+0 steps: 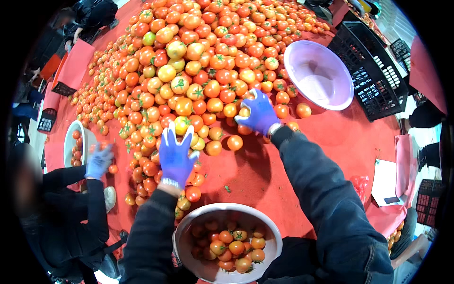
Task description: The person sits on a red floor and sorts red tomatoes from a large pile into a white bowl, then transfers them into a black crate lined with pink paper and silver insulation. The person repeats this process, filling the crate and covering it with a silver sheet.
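Observation:
A large heap of tomatoes [212, 88], red to yellow-green, lies in front of me on a red covering [291, 170]. My left hand [177, 156], in a purple-and-white work glove, rests palm down at its near edge. Its fingers are spread, tips beside a yellow tomato [182, 125]. Further right, my right hand [260, 113], gloved alike, curves its thumb and fingers around an orange tomato [244, 112]; whether it grips it is unclear. Close to my body stands a whitish plastic basin [275, 236], partly filled with tomatoes [236, 247].
A lilac basin [315, 78] leans at the heap's right side, beside black plastic crates [376, 81]. At left, a co-worker's gloved hand [99, 161] is near a white tub [88, 142] of tomatoes. A white sheet [385, 181] lies at right.

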`<state>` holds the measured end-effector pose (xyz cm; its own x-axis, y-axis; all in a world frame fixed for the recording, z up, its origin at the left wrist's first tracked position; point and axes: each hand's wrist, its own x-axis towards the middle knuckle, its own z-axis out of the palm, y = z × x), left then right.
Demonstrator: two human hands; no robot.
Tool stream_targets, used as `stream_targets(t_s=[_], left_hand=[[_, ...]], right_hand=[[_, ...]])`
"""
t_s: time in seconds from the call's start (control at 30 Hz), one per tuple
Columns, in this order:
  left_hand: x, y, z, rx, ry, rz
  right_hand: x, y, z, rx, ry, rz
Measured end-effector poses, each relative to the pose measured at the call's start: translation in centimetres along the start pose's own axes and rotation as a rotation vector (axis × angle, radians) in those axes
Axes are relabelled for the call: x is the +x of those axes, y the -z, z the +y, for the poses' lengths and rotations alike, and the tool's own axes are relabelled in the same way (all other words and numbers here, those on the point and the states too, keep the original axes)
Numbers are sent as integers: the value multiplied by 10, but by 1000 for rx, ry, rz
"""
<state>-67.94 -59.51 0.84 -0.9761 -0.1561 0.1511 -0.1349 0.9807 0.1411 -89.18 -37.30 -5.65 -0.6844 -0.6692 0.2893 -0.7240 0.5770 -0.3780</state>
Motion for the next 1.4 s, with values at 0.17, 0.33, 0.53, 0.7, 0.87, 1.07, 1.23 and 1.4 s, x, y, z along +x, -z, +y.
stream_targets(t_s=[0.17,0.33,0.53,0.7,0.87,1.07,1.23,1.4], left_hand=[[8,-56,-49,69,-120,17],[12,-72,-56,48,-171,6],[4,-55,-76,-179,-169,33],[-48,23,-22,-886,129,-445],[-155,96,37,-705,-424,-961],[-67,64,9,-465,-541,-1332],[-10,-50,45,-203,-79,-251],[33,-89,92,184,-59,-333]], right_hand=[[-122,39,-101,904,239,-304],[-107,27,-89,281,226,-296],[-43,-44,-79,-157,-114,-269],[-35,-19,-27,-97,-166,-396],[-85,0,-47,677,-187,-294],[-148,89,-98,777,309,-611],[-146,39,-6,-210,-222,-206],[-142,-9,46,-42,-252,23]])
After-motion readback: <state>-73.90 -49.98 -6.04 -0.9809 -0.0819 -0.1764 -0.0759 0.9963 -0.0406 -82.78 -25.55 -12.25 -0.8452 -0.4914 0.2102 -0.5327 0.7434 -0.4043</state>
